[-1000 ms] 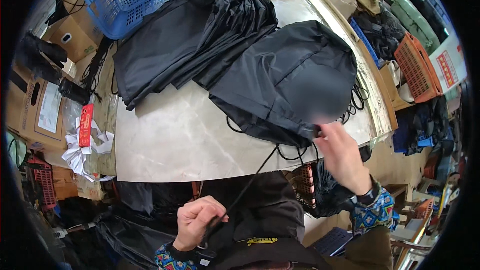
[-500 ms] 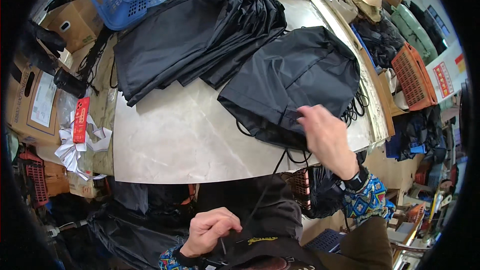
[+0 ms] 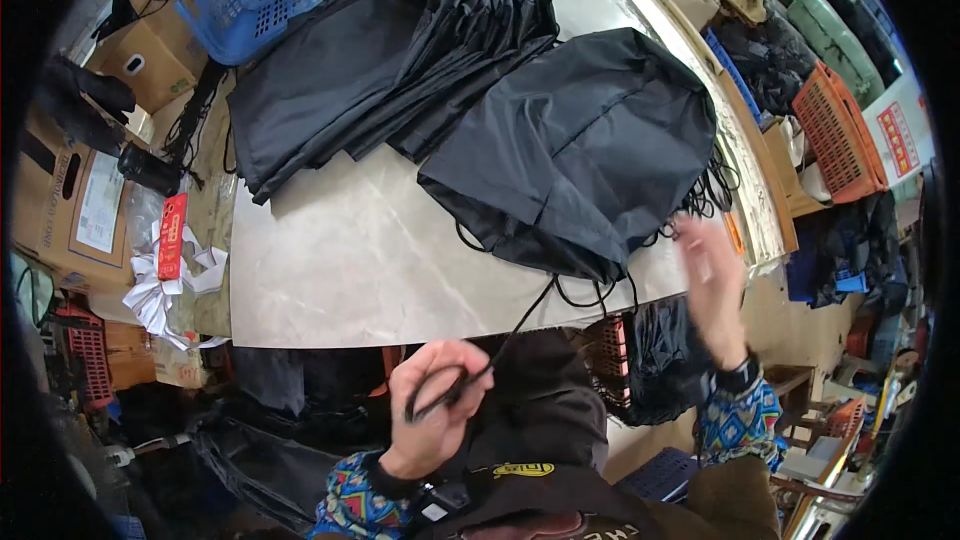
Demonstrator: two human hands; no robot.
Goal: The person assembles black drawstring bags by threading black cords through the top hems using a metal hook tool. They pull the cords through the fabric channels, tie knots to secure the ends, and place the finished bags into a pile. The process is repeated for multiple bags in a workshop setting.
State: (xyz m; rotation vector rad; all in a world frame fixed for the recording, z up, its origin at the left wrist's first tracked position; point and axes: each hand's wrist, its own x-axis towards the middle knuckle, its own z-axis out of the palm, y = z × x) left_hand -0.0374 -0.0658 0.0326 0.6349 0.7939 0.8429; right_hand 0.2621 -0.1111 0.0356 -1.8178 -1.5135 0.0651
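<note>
A black drawstring bag (image 3: 580,150) lies on the right part of the pale tabletop (image 3: 330,270), its cords trailing from the near and right edges. In front of the table edge, my left hand (image 3: 435,405) is closed on a black cord (image 3: 525,315), which loops over its fingers and runs up to the bag's near corner. My right hand (image 3: 710,275) is beside the bag's right corner, close to a bunch of loose cords (image 3: 715,185). Motion smears its fingers, so I cannot tell whether they grip anything. Left of the bag lies a pile of folded black bags (image 3: 370,70).
A blue plastic basket (image 3: 225,5) stands at the far left of the table. Crumpled white paper (image 3: 160,290) and a red packet (image 3: 172,235) lie at the left edge, near cardboard boxes (image 3: 75,200). An orange crate (image 3: 835,135) stands beyond the table's right side.
My left hand has risen toward the table edge with the cord looped over it. My right hand has moved off the bag's near edge to the right. The bag's near flap looks smoother.
</note>
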